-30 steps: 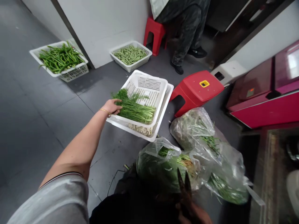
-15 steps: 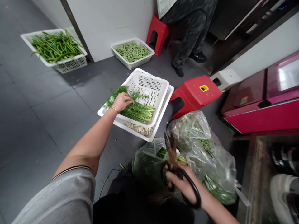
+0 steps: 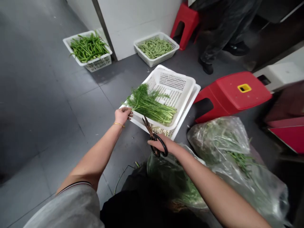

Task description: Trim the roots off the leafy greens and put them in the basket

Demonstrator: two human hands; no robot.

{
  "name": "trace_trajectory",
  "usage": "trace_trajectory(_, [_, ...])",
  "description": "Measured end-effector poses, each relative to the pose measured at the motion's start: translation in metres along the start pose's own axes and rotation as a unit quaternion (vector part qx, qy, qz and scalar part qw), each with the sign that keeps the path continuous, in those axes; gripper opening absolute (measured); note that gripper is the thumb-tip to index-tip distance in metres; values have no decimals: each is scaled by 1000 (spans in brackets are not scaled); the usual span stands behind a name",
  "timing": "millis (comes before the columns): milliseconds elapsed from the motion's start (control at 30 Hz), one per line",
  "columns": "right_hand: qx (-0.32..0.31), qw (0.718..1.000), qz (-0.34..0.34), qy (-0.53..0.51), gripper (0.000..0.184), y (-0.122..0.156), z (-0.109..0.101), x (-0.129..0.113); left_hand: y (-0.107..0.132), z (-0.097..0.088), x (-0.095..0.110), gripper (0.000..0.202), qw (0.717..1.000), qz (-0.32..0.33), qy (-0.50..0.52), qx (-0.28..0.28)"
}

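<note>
My left hand (image 3: 123,114) grips the near left corner of the upper white basket (image 3: 180,83), which is nested in a second white basket (image 3: 188,104). A bunch of feathery green herbs (image 3: 149,104) lies across the upper basket's near side. My right hand (image 3: 159,146) is closed round the black handles of a pair of scissors (image 3: 152,134), blades pointing up toward the basket's near rim. Pale cut stems (image 3: 161,129) show in the lower basket.
Clear plastic bags of greens (image 3: 228,148) lie on the floor to my right. A red stool (image 3: 234,93) stands beside the baskets, another red stool (image 3: 186,17) by the wall. Two baskets of green beans (image 3: 88,47) (image 3: 155,47) sit further back. A person's legs (image 3: 220,34) stand nearby.
My left hand came off the herbs and took the basket's near corner. My right hand brought the scissors forward from over the bags to the basket's near rim.
</note>
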State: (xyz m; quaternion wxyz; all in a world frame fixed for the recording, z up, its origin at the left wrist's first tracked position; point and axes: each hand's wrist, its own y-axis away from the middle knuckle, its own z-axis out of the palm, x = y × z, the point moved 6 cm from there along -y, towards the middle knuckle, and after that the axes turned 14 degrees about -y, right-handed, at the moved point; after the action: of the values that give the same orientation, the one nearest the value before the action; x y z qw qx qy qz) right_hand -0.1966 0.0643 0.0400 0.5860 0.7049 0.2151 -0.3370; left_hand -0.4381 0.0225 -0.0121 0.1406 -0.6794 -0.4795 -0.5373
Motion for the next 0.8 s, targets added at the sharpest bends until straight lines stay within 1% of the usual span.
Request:
trace_trajectory(67, [-12,1000,0,22,27,-10,4,-5,4,-9,-18,12,999,-24,24,21])
trace_trajectory(167, [-19,998,7,52,29,-24,6,-7,10,-13,-31,12,997,-47,56,24])
trace_trajectory(333, [-16,994,6,106,34,-49,6,-7,21,-13,-34,14,993,-61,105,2])
trace_trajectory(467, [-18,991,-1,132,37,-63,15,-6,30,-13,-36,20,988,-71,133,-17])
trace_trajectory(600, [-23,988,-26,154,39,-66,22,-12,35,-13,-40,24,986,-80,144,-34])
trace_trajectory(700, [-19,982,-47,179,37,-65,22,-19,36,-13,-42,26,985,-80,147,-40])
trace_trajectory(800, [-2,976,-65,209,33,-65,20,-25,38,-12,-41,28,985,-76,147,-46])
